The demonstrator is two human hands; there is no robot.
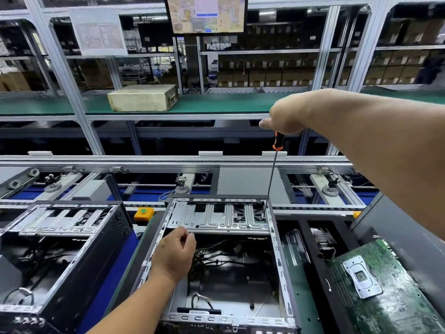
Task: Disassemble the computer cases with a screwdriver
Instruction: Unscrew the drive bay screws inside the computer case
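Two open computer cases stand on the counter (301, 292) in the head view. At the far left is the black computer case (60, 249), with its side cover off, loose cables in its dark inside and a silver drive bracket along its far edge. Just right of it, behind the blue strip, sits an orange box with a green button (143, 212).

In the middle is the silver-framed computer case (277, 261), also open from above. The left hand (174, 255) hovers over its left part, just in front of the metal drive cage (216, 216). Its fingers are loosely curled and the thumb lies close to the forefinger; I cannot tell if something small is between them.

Further right, the right hand (285, 115) is raised high and grips the orange-and-black handle of the screwdriver (271, 179). The long thin shaft goes down almost upright, and its tip touches the right end of the drive cage, near the far right corner of this case.

At the far right a green circuit board (395, 295) lies flat, with a silver socket cover on it.

On the green shelf behind, to the left, rests a beige box (142, 97), and a screen (207, 14) hangs above.
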